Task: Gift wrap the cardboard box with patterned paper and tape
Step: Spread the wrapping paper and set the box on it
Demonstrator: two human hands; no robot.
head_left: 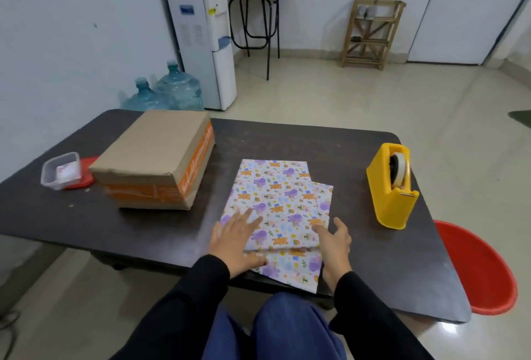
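A folded sheet of patterned paper, white with purple and orange animals, lies on the dark table in front of me. My left hand rests flat on its near left corner, fingers spread, thumb at the fold's edge. My right hand touches the paper's near right edge with loosely bent fingers, holding nothing. The cardboard box, brown with orange tape on its sides, stands at the left of the table, apart from the paper. A yellow tape dispenser stands at the right.
A small clear plastic container sits on a red lid at the table's far left. A red plastic tub stands on the floor right of the table. Water bottles, a water dispenser and a wooden rack stand by the far wall.
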